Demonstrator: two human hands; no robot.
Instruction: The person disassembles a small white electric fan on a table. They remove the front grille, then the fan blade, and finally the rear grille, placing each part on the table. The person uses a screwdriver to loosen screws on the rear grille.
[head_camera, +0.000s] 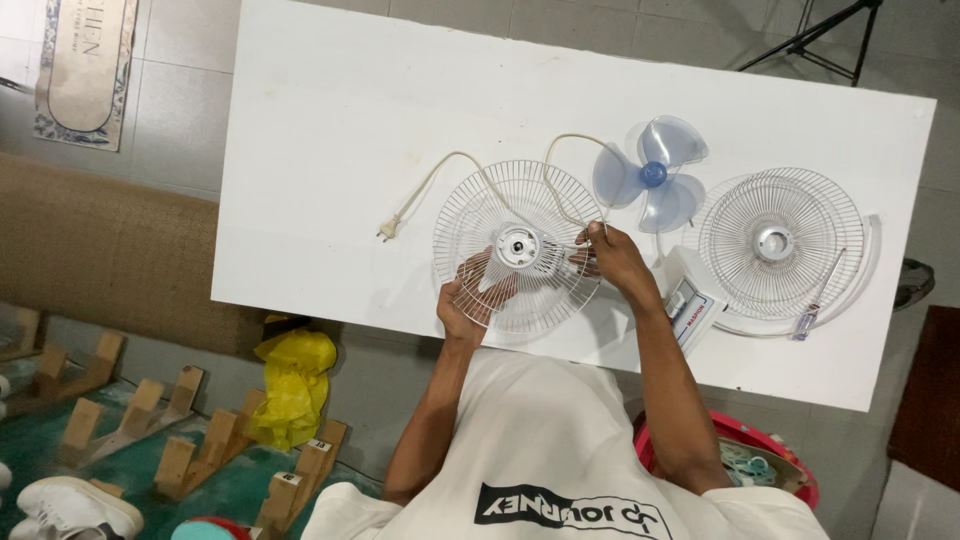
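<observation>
**Both hands on the rear fan grille at the near edge of the table**

I see the rear fan grille (518, 247), a round white wire guard with fine spokes fanning out from a pale hub, sitting by the near long edge of the white table (320, 130), roughly midway along it. It stands tilted toward me, its lower rim close to the table edge. The motor housing shows grey-white at its centre. A cream power cord (440, 172) loops over the grille's top and trails off toward the table's middle, ending in a plug that lies flat.

My left hand (462, 300) reaches behind the lower left of the grille, fingers curled around the wires and partly seen through them. My right hand (612, 257) pinches the grille's right rim, fingers closed on the wire where the cord passes.

Just beyond my right hand lies a translucent blue fan blade (651, 175) with three lobes. Toward the table's right end rests the front grille (780, 243), flat, with a chrome centre cap, and a screwdriver (808, 317) lies across its near rim. A white control base (692, 303) sits between the two grilles, by my right forearm.
</observation>
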